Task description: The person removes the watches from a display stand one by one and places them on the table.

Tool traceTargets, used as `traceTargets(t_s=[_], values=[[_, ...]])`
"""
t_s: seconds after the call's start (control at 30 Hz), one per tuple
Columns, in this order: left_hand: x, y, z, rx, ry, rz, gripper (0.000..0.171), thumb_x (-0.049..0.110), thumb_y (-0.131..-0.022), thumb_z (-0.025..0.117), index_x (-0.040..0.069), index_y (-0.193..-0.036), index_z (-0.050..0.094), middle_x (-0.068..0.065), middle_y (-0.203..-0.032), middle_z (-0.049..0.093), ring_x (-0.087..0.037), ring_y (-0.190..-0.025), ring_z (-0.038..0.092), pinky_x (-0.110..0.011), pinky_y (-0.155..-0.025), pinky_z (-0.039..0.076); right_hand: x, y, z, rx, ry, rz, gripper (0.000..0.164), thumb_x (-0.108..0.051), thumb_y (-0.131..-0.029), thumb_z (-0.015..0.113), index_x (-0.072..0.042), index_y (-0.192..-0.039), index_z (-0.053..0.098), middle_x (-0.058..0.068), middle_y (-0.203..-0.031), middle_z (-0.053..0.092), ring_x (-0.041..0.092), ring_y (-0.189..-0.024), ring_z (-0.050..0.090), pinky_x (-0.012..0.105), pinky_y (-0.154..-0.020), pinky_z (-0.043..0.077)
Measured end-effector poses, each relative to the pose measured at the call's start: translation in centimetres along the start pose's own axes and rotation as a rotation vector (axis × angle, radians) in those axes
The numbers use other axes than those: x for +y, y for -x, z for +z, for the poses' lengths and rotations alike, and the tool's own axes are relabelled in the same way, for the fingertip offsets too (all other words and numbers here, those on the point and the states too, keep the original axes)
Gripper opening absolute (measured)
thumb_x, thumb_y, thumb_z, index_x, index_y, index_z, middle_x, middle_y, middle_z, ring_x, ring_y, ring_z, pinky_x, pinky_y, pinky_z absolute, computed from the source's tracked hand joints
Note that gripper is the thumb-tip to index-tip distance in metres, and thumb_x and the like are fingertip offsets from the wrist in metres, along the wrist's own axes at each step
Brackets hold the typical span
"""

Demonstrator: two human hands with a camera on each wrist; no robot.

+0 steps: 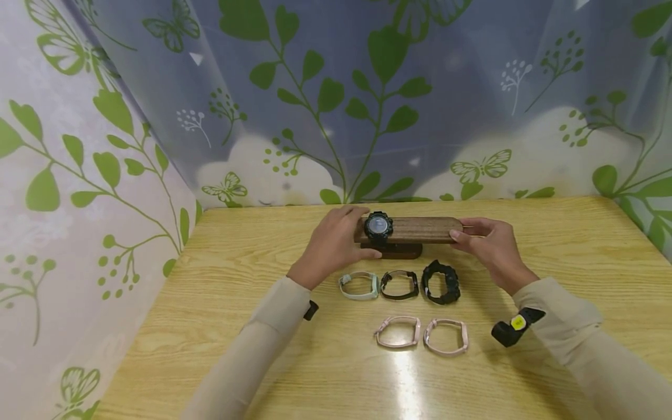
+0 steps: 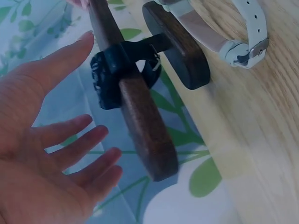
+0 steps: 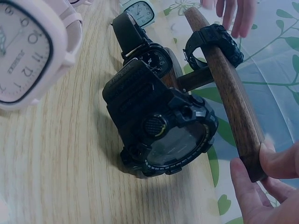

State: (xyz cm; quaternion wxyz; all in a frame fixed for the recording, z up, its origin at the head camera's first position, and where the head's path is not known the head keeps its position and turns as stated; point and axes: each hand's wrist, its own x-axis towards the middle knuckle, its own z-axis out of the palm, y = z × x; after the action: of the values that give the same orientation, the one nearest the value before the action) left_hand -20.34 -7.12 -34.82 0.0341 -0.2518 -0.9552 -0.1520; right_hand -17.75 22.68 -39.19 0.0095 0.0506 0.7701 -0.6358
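A dark wooden watch stand (image 1: 427,230) with a crossbar and a rounded base (image 1: 404,251) stands toward the back of the table. Looped round the bar's left part is a chunky black digital watch (image 1: 378,226). My left hand (image 1: 334,242) is beside that watch at the bar's left end; in the left wrist view its fingers are spread, with a gap between them and the bar. At the other end, my right hand (image 1: 496,248) pinches the bar between thumb and fingers. A second chunky black watch (image 3: 173,135) lies in front of the stand.
Left of the second chunky watch lie a slim black watch (image 1: 415,284) and a mint watch (image 1: 375,286). Nearer me are two pink watches, one left (image 1: 417,331) and one right (image 1: 464,337). Behind the wooden table (image 1: 236,251) hangs a leaf-patterned curtain (image 1: 315,146).
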Motion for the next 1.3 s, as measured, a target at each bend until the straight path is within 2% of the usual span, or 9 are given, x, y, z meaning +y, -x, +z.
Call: traceTargets(t_s=[0.17, 0.33, 0.63, 1.0, 1.3], values=[[-0.3, -1.0, 0.6, -0.017, -0.006, -0.023, 0.096, 0.051, -0.075, 0.088, 0.011, -0.152, 0.046, -0.012, -0.151, 0.05, -0.033, -0.137, 0.046, -0.049, -0.115, 0.04, 0.1, 0.0, -0.1, -0.002, -0.016, -0.009, 0.056, -0.013, -0.1, 0.066, 0.01, -0.146, 0.044, 0.017, -0.122, 0.053, 0.008, -0.085, 0.073, 0.033, -0.091, 0.059], [-0.6, -1.9, 1.2, -0.022, 0.012, -0.002, 0.098, 0.052, -0.074, 0.088, 0.01, -0.152, 0.046, -0.01, -0.152, 0.049, -0.031, -0.139, 0.045, -0.047, -0.119, 0.035, 0.1, 0.0, -0.1, 0.001, -0.019, -0.006, 0.057, -0.013, -0.099, 0.067, 0.011, -0.145, 0.045, 0.016, -0.12, 0.054, 0.009, -0.085, 0.073, 0.035, -0.092, 0.059], [-0.8, -3.1, 1.9, -0.056, 0.003, 0.041, 0.097, 0.05, -0.074, 0.089, 0.009, -0.151, 0.047, -0.008, -0.149, 0.053, -0.03, -0.136, 0.049, -0.046, -0.116, 0.039, 0.2, 0.0, 0.0, 0.006, -0.019, -0.008, 0.056, -0.013, -0.099, 0.068, 0.01, -0.144, 0.046, 0.015, -0.119, 0.056, 0.008, -0.084, 0.072, 0.035, -0.091, 0.059], [-0.9, -3.3, 2.4, -0.05, 0.008, 0.056, 0.083, 0.045, -0.078, 0.088, 0.01, -0.145, 0.055, -0.007, -0.141, 0.06, -0.027, -0.127, 0.055, -0.044, -0.108, 0.046, 0.2, 0.0, 0.0, 0.005, -0.009, -0.015, 0.055, -0.013, -0.099, 0.067, 0.01, -0.145, 0.046, 0.018, -0.121, 0.055, 0.006, -0.085, 0.072, 0.036, -0.092, 0.059], [-1.9, -2.7, 2.2, -0.028, 0.053, 0.029, 0.08, 0.04, -0.077, 0.09, 0.009, -0.143, 0.057, -0.008, -0.141, 0.059, -0.027, -0.125, 0.058, -0.044, -0.106, 0.048, 0.2, 0.0, 0.0, 0.001, -0.009, -0.017, 0.056, -0.013, -0.1, 0.066, 0.01, -0.146, 0.045, 0.016, -0.121, 0.055, 0.008, -0.085, 0.072, 0.035, -0.092, 0.059]])
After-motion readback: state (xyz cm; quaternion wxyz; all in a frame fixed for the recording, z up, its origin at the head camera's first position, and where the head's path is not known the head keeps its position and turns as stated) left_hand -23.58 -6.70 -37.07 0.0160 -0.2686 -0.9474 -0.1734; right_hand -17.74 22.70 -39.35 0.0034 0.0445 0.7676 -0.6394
